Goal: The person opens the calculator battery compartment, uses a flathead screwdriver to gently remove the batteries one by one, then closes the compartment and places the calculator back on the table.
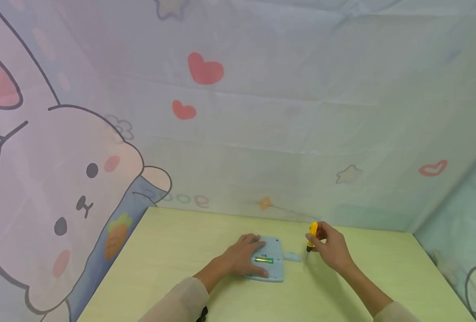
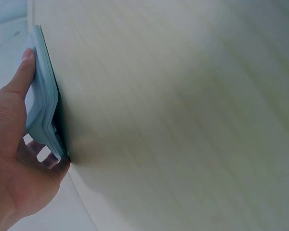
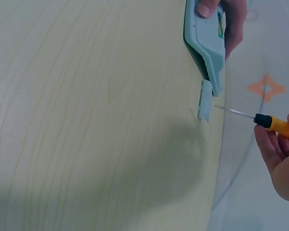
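Note:
A light blue calculator [image 1: 276,271] lies back side up on the table, its battery slot uncovered. One green and gold battery [image 1: 264,260] sits in that slot. My left hand [image 1: 239,256] grips the calculator's left part, thumb across its back and fingers at the far edge; the left wrist view shows fingertips by the calculator's edge [image 2: 48,108]. To the right lies the small light blue battery cover [image 1: 292,256], beside the calculator. My right hand [image 1: 335,248] holds a yellow and black screwdriver [image 1: 313,233] by its handle, shaft pointing down, right of the cover.
The pale wooden table [image 1: 173,250] ends at a hanging cloth [image 1: 270,134] printed with a rabbit, hearts and stars. A black object [image 1: 202,315] shows beside the left sleeve. At the far right a dark cable loop [image 1: 468,286] hangs against the cloth.

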A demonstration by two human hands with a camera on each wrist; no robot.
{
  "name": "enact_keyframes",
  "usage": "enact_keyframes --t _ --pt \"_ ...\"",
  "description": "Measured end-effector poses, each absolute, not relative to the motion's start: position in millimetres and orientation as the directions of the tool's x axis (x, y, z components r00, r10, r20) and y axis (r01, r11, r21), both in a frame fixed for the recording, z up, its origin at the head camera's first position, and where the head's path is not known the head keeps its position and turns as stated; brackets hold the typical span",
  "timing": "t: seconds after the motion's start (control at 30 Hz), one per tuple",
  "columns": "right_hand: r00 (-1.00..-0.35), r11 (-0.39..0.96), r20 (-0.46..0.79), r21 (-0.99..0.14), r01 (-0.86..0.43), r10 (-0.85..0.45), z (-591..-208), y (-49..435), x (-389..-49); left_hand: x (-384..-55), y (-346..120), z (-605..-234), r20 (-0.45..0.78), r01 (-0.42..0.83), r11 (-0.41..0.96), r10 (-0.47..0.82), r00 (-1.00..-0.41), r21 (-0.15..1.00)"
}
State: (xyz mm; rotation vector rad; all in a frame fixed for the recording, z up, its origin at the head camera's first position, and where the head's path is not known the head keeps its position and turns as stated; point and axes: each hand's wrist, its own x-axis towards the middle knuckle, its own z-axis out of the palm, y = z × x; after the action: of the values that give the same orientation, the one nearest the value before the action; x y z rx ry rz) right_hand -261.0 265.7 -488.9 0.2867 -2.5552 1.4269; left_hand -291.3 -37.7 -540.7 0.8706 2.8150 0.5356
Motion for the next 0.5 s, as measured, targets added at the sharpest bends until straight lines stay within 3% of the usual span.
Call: enact_keyframes --t 0.27,0.5 --pt "-0.945 0.456 0.284 -0.828 -0.326 -0.162 -490.8 261.1 -259.5 -291.7 -37.4 -541.4 -0.038 0.513 0.772 0.565 -0.824 0.375" --pt "-0.947 0.428 0.287 -0.845 -0.32 -0.141 -490.5 256.2 -259.6 -293.8 -36.9 -545.6 -0.039 0.509 0.777 0.56 -0.827 0.369"
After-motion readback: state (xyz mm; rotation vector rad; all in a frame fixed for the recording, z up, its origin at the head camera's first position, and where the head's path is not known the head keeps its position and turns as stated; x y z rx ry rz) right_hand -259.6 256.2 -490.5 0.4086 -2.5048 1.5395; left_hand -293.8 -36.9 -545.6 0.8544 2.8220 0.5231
